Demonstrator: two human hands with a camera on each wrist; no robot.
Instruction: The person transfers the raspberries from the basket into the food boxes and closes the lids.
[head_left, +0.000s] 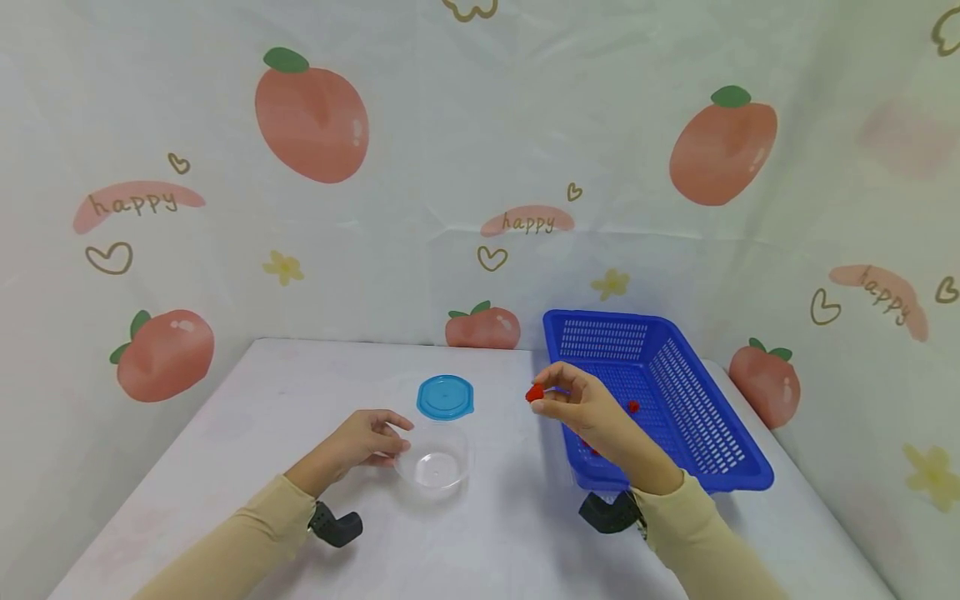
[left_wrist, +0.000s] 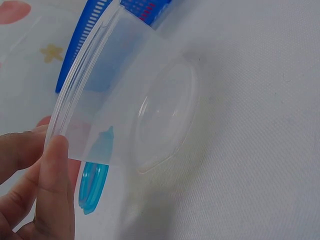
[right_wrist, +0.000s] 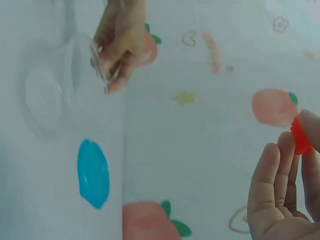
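Observation:
My left hand (head_left: pixel 369 438) pinches the rim of a round clear plastic bowl (head_left: pixel 435 468) at its left side. The left wrist view shows fingers on both sides of the rim of the bowl (left_wrist: pixel 165 110), and I see nothing inside it. Between the thumb and fingertips of my right hand (head_left: pixel 588 408) is a small red bumpy piece (head_left: pixel 534 393), raspberry-like in the right wrist view. This hand is raised over the left edge of a blue plastic basket (head_left: pixel 705 392). More red pieces (head_left: pixel 633 407) lie in the basket, some partly hidden by the right forearm.
A blue round lid (head_left: pixel 446 397) with a small tab lies flat behind the bowl. White cloth covers the table (head_left: pixel 300 375). Behind it hangs a pale curtain (head_left: pixel 405 167) printed with fruit, hearts and flowers. The slotted basket takes up the table's right side.

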